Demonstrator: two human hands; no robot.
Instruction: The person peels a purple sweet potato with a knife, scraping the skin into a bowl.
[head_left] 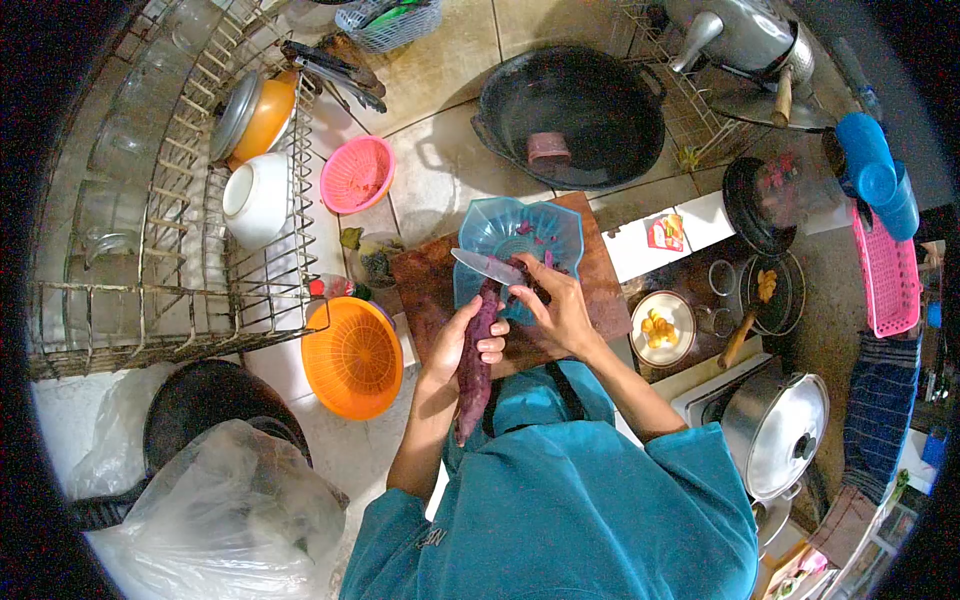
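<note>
The left hand (458, 342) gripped the purple sweet potato (474, 385) around its upper half, fingers wrapped about the skin; the lower end pointed toward the wearer's torso. The right hand (556, 300) held the knife (484, 265), fingers pinching it near the base of the blade; the handle was largely hidden. The blade lay across the tuber's far end, at the near side of the blue plastic basin (478, 222), which contained purple scraps (525, 228) and stood on the wooden cutting board (425, 275).

Sound execution of the blade work appeared to require a firm left grip well below the edge, a shallow blade angle, short controlled strokes, the right thumb clear of the edge, and the worked end above the basin.
</note>
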